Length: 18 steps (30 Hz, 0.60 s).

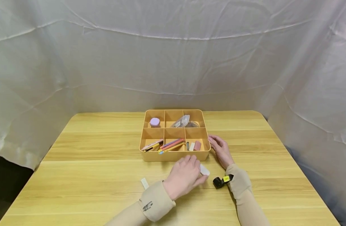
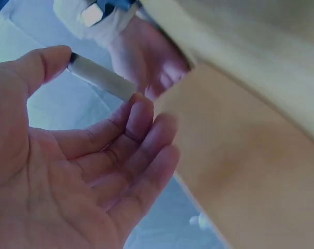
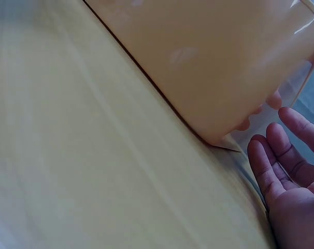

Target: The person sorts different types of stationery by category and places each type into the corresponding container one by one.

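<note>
In my left hand point(image 1: 184, 175) is a small white block with rounded corners point(image 1: 204, 170). The left wrist view shows it pinched between thumb and fingertips, a dark patch at the thumb end of the block point(image 2: 102, 78). This hand is just in front of an orange-tan divided organizer box point(image 1: 175, 156). At the box's right side is my right hand point(image 1: 221, 152), its fingers loosely extended and the fingertips right at the wall. The right wrist view has those fingers point(image 3: 266, 163) near the box's lower corner.
Front compartments hold pens and pencils point(image 1: 173, 145), a white block point(image 1: 192, 146) and a pink block point(image 1: 197, 145). Behind them are a purple lidded item point(image 1: 154, 122) and a clear plastic package point(image 1: 182, 121). A pale strip point(image 1: 144, 183) shows beside the left cuff. Grey cloth point(image 1: 173, 62) surrounds the wooden table.
</note>
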Each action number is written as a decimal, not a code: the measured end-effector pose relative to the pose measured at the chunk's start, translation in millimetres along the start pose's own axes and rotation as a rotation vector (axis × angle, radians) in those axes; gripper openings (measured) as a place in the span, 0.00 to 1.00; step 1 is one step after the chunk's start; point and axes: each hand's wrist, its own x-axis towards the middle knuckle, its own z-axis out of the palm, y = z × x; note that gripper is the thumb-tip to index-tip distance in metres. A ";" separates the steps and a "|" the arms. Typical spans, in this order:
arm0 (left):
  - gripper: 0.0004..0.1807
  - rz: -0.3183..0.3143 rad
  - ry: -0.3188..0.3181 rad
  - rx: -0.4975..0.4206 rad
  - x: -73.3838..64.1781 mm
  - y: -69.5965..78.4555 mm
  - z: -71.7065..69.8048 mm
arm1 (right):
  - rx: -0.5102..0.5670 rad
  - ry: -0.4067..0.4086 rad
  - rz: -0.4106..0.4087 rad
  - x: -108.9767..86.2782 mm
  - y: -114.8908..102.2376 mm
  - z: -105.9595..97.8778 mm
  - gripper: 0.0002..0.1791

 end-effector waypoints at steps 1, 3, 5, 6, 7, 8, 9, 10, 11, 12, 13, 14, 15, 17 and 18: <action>0.25 -0.003 0.032 0.018 1.1 -2.3 -0.9 | 0.004 0.000 -0.003 0.1 0.2 -0.3 0.24; 0.27 -0.019 0.097 0.049 4.1 -6.8 -1.3 | 0.007 -0.001 -0.009 0.4 0.7 -0.8 0.22; 0.28 -0.049 0.149 0.060 8.1 -10.9 -0.8 | 0.005 -0.001 -0.013 0.8 1.3 -1.2 0.21; 0.29 -0.064 0.166 0.068 10.2 -12.7 -0.2 | 0.004 -0.001 -0.014 0.9 1.5 -1.4 0.20; 0.29 -0.080 0.178 0.074 12.7 -14.4 0.5 | 0.003 0.000 -0.012 1.0 1.7 -1.5 0.20; 0.29 -0.099 0.185 0.077 15.2 -16.0 1.5 | 0.001 -0.001 -0.012 0.8 1.5 -1.4 0.19; 0.29 -0.119 0.186 0.080 17.7 -17.6 2.4 | 0.003 -0.001 -0.012 0.7 1.4 -1.4 0.19; 0.27 -0.138 0.181 0.079 20.3 -19.0 3.3 | 0.004 -0.002 -0.011 0.6 1.4 -1.3 0.19; 0.27 -0.155 0.169 0.087 23.0 -20.3 4.0 | 0.006 0.000 -0.010 0.2 1.1 -1.1 0.18; 0.26 -0.173 0.155 0.093 25.6 -21.5 4.5 | 0.006 -0.001 -0.010 0.0 0.9 -0.9 0.18; 0.26 -0.191 0.135 0.095 28.5 -22.7 5.3 | 0.004 -0.002 -0.009 0.0 1.0 -0.8 0.19; 0.26 -0.210 0.118 0.091 31.2 -23.7 6.0 | 0.002 -0.003 -0.008 -0.1 0.8 -0.6 0.19; 0.26 -0.225 0.101 0.087 33.9 -24.6 6.8 | 0.002 -0.003 -0.006 -0.2 0.9 -0.6 0.19; 0.26 -0.253 0.071 0.084 39.3 -25.8 8.9 | -0.002 0.001 0.001 -0.2 0.9 -0.3 0.20; 0.26 -0.266 0.062 0.081 41.9 -26.2 9.8 | -0.003 0.001 0.004 -0.1 1.0 -0.4 0.20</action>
